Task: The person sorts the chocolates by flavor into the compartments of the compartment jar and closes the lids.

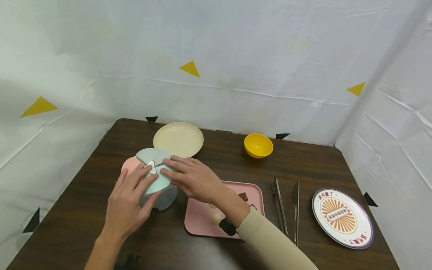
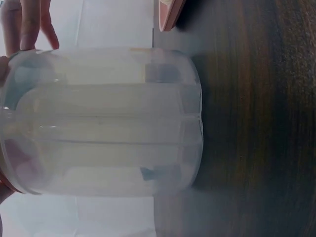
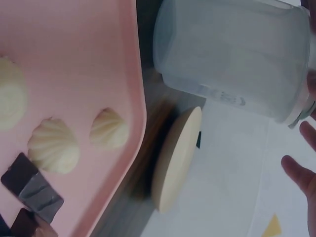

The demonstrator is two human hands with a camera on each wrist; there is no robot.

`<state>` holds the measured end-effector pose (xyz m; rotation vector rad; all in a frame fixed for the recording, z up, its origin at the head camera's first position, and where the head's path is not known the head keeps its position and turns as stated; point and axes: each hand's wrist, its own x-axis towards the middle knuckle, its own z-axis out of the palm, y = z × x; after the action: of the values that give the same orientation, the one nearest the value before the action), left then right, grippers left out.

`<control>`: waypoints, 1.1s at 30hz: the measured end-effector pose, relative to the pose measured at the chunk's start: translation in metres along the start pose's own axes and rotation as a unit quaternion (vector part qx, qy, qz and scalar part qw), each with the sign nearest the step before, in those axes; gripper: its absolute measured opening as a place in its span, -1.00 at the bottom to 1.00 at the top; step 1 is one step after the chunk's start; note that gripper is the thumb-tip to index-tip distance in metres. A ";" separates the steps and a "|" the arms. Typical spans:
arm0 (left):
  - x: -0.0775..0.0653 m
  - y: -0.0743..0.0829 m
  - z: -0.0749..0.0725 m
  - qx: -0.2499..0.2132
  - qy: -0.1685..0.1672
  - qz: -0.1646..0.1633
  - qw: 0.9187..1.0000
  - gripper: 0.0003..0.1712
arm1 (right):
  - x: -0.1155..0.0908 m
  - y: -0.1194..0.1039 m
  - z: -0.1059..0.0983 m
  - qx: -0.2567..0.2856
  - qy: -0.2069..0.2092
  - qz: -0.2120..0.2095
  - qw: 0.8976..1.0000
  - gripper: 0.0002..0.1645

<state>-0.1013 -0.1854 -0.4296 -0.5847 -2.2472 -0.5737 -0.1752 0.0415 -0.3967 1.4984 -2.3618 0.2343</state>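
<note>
A translucent canister (image 1: 167, 198) stands upright on the table at the left. Its round lid (image 1: 161, 184) has pink, grey-blue and mint sections around a white centre knob (image 1: 152, 167). My left hand (image 1: 126, 204) rests its spread fingers on the lid, with the thumb at the near edge. From the right, my right hand (image 1: 199, 180) touches the lid with extended fingers. In the left wrist view the canister's ribbed wall (image 2: 108, 123) looks cloudy, and no contents can be made out. The right wrist view shows its side (image 3: 232, 54) beside the tray.
Right of the canister lies a pink tray (image 1: 197, 221) with pleated cream-coloured pieces (image 3: 54, 145) and dark chocolate-like pieces (image 3: 32, 185). Behind are a cream plate (image 1: 179, 138) and a yellow bowl (image 1: 258, 145). Two long metal utensils (image 1: 281, 208) and a patterned plate (image 1: 342, 219) lie at the right.
</note>
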 end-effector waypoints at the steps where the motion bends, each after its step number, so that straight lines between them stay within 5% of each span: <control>1: 0.000 0.000 0.000 -0.005 0.002 0.004 1.000 -0.40 | -0.001 0.000 -0.001 -0.001 0.001 -0.002 1.000 -0.42; 8: -0.001 0.001 0.003 -0.024 0.006 0.044 0.999 -0.44 | -0.011 0.003 -0.010 0.017 0.006 -0.010 1.000 -0.40; 16: -0.002 0.013 0.006 -0.018 0.019 0.063 0.998 -0.46 | -0.021 0.005 -0.019 -0.027 0.003 -0.028 0.999 -0.47; 26: -0.001 0.017 0.007 -0.020 0.026 0.058 0.998 -0.46 | -0.024 0.009 -0.023 -0.025 0.005 -0.036 0.999 -0.49; 33: 0.003 0.018 0.005 -0.036 0.046 0.042 0.997 -0.49 | -0.021 0.008 -0.026 0.037 0.012 -0.003 0.999 -0.50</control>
<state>-0.0956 -0.1677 -0.4261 -0.6713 -2.1117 -0.6286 -0.1695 0.0706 -0.3792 1.5262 -2.3538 0.3404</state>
